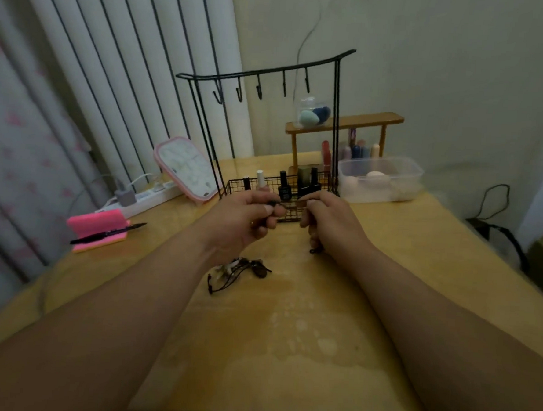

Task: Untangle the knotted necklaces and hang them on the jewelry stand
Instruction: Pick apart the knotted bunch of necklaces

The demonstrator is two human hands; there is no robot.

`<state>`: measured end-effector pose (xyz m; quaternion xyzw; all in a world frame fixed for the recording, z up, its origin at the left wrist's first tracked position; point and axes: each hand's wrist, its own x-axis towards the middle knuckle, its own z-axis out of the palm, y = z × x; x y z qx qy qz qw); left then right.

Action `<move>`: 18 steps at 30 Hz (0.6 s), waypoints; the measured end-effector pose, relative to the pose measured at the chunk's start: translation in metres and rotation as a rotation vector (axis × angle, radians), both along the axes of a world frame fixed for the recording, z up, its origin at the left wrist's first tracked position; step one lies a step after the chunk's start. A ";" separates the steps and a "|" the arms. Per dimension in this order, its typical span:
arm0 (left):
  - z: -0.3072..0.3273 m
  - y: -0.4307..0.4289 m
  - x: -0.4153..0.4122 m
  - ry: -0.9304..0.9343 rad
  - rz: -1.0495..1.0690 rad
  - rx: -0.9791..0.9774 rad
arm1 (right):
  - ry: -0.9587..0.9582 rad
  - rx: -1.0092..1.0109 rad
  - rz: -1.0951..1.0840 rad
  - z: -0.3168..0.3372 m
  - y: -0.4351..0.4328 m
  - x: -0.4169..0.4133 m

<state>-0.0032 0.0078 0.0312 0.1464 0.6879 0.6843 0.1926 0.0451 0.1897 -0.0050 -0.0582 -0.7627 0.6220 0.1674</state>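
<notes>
Raised just in front of the jewelry stand [272,73], level with its wire basket [233,188]: left hand [247,216] and right hand [329,223], close together, fingers of both curled, thumb and forefinger of each pinching a dark cord necklace [276,203]. Short held stretch of cord lying left to right, roughly parallel to the stand's top bar. Loose end hanging straight down below the right hand, tip close to the worktop [287,333]; contact not clear.

On the worktop nearer than the stand, under the left hand: tangle of necklaces [237,271], dark cords with pale beads, longest strands trailing toward the near left.

Inside the basket: nail polish bottles [284,187], upright, labels too small and blurred to read.

Left of the stand: pink-framed mirror [186,168], tilted back. Farther left, white power strip [150,198], then a pink holder [99,226] with a black pen [109,234] across it.

Right of the stand: clear plastic box [380,177]. Behind the stand: wooden shelf [364,120] bearing a clear jar [312,114] of coloured sponges.
</notes>
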 end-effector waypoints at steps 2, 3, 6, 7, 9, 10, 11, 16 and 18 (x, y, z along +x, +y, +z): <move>-0.001 0.002 0.004 0.010 -0.001 -0.045 | -0.043 -0.143 0.016 0.005 0.001 0.004; 0.000 0.003 0.005 0.025 -0.004 -0.067 | -0.057 -0.172 0.034 0.007 0.001 0.005; 0.005 0.004 0.004 0.082 0.000 -0.121 | -0.079 -0.169 0.113 0.011 0.001 0.006; 0.006 0.005 0.002 0.102 -0.002 -0.138 | -0.062 -0.117 0.137 0.011 0.002 0.006; 0.007 0.005 -0.001 0.130 -0.009 -0.153 | -0.018 -0.022 0.191 0.009 0.002 0.007; 0.006 0.005 -0.003 0.140 -0.013 -0.153 | -0.004 -0.011 0.223 0.008 0.002 0.008; 0.005 0.005 -0.005 0.149 -0.016 -0.156 | -0.003 -0.018 0.252 0.006 0.001 0.009; 0.001 0.005 -0.015 0.254 -0.046 -0.234 | -0.003 0.116 0.175 -0.001 0.002 0.003; -0.002 0.007 -0.018 0.316 -0.076 -0.277 | 0.004 0.140 0.137 -0.005 0.003 0.000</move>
